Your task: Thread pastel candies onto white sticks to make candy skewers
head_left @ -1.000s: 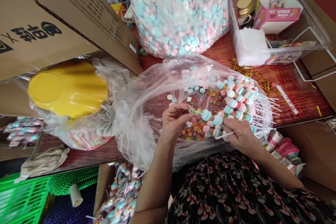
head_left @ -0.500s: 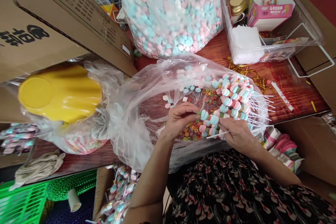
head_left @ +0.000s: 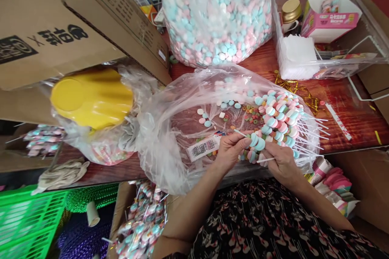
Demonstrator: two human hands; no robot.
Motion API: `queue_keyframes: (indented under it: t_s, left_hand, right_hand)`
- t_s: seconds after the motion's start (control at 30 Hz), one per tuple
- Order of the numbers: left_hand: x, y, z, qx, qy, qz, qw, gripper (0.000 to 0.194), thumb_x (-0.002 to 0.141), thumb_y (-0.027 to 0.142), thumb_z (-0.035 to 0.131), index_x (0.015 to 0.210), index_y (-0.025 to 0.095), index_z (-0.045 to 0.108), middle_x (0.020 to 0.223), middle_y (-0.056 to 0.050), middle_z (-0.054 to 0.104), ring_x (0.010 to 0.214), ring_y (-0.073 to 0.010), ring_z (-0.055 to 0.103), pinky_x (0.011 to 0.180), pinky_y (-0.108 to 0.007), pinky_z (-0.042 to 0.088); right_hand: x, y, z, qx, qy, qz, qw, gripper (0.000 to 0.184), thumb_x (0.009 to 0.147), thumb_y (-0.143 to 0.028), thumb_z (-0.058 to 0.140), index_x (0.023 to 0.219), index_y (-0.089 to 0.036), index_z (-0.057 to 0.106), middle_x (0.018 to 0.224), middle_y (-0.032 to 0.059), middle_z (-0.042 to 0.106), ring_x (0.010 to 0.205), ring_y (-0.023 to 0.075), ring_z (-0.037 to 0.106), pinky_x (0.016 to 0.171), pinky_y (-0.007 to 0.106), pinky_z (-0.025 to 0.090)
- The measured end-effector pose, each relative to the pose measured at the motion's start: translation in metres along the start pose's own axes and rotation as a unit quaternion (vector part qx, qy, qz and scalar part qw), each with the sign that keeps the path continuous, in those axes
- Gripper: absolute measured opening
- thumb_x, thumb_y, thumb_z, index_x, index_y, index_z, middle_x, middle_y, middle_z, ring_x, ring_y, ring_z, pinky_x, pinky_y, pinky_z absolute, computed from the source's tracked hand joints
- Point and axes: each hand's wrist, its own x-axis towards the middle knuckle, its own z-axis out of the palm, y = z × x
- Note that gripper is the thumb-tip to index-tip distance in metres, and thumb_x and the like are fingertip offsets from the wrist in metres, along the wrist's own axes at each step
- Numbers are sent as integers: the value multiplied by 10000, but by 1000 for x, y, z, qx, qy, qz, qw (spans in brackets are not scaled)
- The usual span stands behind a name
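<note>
My left hand is closed in a pinch at the left end of a candy skewer strung with pale blue sweets. A white stick tip pokes out above its fingers. My right hand grips the skewer's other end, its fingertips partly hidden by the sweets. Another white stick juts left below that hand. Just beyond lies a heap of loaded candy skewers, bare stick ends pointing right. Small ring gummies and loose candy discs lie on the clear plastic sheet.
A printed paper label lies on the sheet. Behind stands a big bag of candy discs. A clear plastic bin is at back right. To the left are a yellow bowl and cardboard box; below, a carton of wrapped skewers.
My view has swung left, so everything sits further right. My left hand has drawn closer to my right on the skewer; a stick tip and the printed label now show.
</note>
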Motion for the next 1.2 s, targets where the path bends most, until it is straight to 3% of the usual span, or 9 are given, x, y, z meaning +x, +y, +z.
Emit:
queue_keyframes:
  t_s: [0.1, 0.2, 0.3, 0.37, 0.47, 0.6, 0.73, 0.93, 1.2]
  left_hand:
    - [2, 15, -15, 57, -7, 14, 998, 404, 705, 516, 820, 952, 198, 797, 807, -72, 767, 649, -183, 687, 583, -299, 565]
    - [10, 44, -62, 148, 83, 98, 981, 444, 789, 533, 732, 1071, 192, 769, 877, -81, 774, 705, -185, 697, 631, -294, 558]
    - [25, 67, -122, 358, 247, 175, 883, 283, 789, 415, 739, 904, 161, 787, 780, -52, 748, 687, -163, 648, 651, -264, 501]
    - [33, 70, -150, 517, 227, 150, 812, 215, 810, 364, 703, 828, 168, 791, 775, -52, 731, 716, -178, 627, 707, -290, 481]
    - [40, 63, -165, 650, 163, 129, 731, 238, 853, 335, 642, 958, 187, 795, 870, -76, 703, 771, -199, 609, 767, -326, 466]
    - [40, 53, -159, 694, 135, 132, 695, 271, 870, 277, 594, 1065, 209, 770, 937, -88, 658, 828, -213, 606, 797, -343, 458]
    - [42, 56, -162, 666, 130, 148, 720, 237, 873, 318, 593, 918, 200, 793, 897, -87, 663, 834, -216, 604, 802, -349, 450]
    - [68, 72, -175, 377, 201, 79, 901, 379, 730, 512, 718, 856, 159, 775, 778, -56, 723, 647, -156, 595, 647, -279, 454]
    - [96, 65, -176, 362, 231, 46, 902, 279, 594, 409, 766, 681, 149, 710, 597, -6, 643, 553, -120, 521, 565, -245, 404]
  right_hand:
    - [-2, 3, -3, 0, 17, 0, 1000, 218, 970, -146, 486, 1022, -205, 688, 805, 39, 704, 683, 186, 644, 664, 303, 503]
    - [-3, 8, -12, 9, 56, 8, 998, 234, 962, -151, 529, 1103, -224, 701, 823, 32, 713, 695, 187, 662, 677, 302, 523]
    - [-3, 13, -19, -3, 87, 22, 996, 228, 952, -166, 559, 1097, -236, 721, 806, 22, 713, 697, 190, 672, 678, 299, 530]
    - [-4, 14, -19, -9, 78, 17, 997, 230, 953, -169, 560, 1105, -231, 720, 825, 23, 725, 696, 186, 672, 679, 294, 530]
    - [-5, 12, -12, -17, 40, -13, 999, 234, 958, -155, 546, 1120, -215, 704, 874, 33, 736, 697, 174, 668, 671, 284, 522]
    - [-6, 9, -2, -34, 13, -40, 998, 225, 968, -136, 527, 1119, -207, 678, 796, 20, 693, 669, 165, 647, 629, 275, 488]
    - [-4, 12, -2, -51, 0, -59, 997, 241, 971, -123, 515, 1152, -211, 648, 759, 12, 661, 636, 165, 619, 603, 278, 467]
    - [-3, 11, -4, -42, -5, -69, 997, 238, 970, -114, 517, 1156, -206, 633, 763, 18, 655, 637, 159, 609, 603, 273, 453]
    - [-3, 8, 0, -37, -43, -48, 997, 162, 984, -157, 488, 1009, -189, 644, 776, 50, 668, 665, 170, 618, 636, 283, 465]
